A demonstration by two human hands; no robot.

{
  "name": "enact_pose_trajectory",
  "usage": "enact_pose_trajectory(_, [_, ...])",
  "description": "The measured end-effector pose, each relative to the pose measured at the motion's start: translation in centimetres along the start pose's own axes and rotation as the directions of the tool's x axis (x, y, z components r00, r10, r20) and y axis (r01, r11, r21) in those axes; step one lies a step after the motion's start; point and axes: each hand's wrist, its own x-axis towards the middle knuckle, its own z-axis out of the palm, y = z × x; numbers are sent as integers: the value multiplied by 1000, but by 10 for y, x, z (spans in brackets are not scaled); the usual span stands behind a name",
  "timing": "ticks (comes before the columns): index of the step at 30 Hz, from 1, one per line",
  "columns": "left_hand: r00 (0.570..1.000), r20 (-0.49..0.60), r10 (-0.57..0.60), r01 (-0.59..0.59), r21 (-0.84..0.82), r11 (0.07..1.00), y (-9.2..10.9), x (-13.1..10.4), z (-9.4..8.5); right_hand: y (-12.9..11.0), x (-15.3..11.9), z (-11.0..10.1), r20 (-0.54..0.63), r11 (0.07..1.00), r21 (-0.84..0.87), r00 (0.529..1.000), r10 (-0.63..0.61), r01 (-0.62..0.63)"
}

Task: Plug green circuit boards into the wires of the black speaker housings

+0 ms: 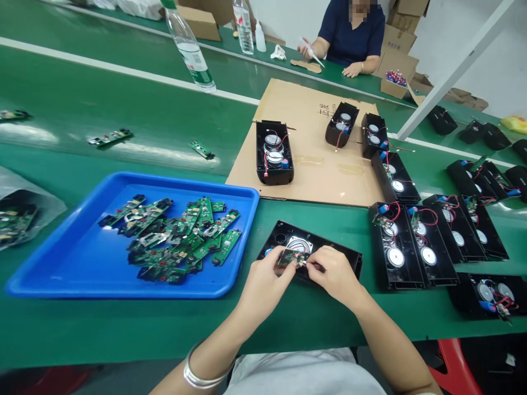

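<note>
My left hand [267, 277] grips a small green circuit board [295, 258] between thumb and fingers. At the board's right end, the fingertips of my right hand [335, 271] pinch a small white wire connector [303, 263]. Both hands are above a black speaker housing [325, 241] lying open on the green table, with a round speaker [299, 244] inside it. My hands cover much of the housing. To the left, a blue tray [61, 274] holds a heap of green circuit boards [181, 241].
Several open speaker housings [397, 249] stand to the right, others on a cardboard sheet [304, 164]. Loose boards [110, 137] lie on the far-left surface beyond a plastic bag [37, 214]. A bottle [191, 55] stands behind. Across the table a person [349, 33] holds a white squeeze bottle [313, 52].
</note>
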Motion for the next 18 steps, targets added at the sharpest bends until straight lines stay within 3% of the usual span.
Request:
enact_pose_trajectory(10, [991,18,131,-132,124,983,-2,-2,1,-4,2,-1,84,988,-152,996,-15,28])
enact_pose_trajectory(18, [973,121,196,-214,162,963,-4,3,-9,-2,2,-5,147,979,-167,985,-89,114])
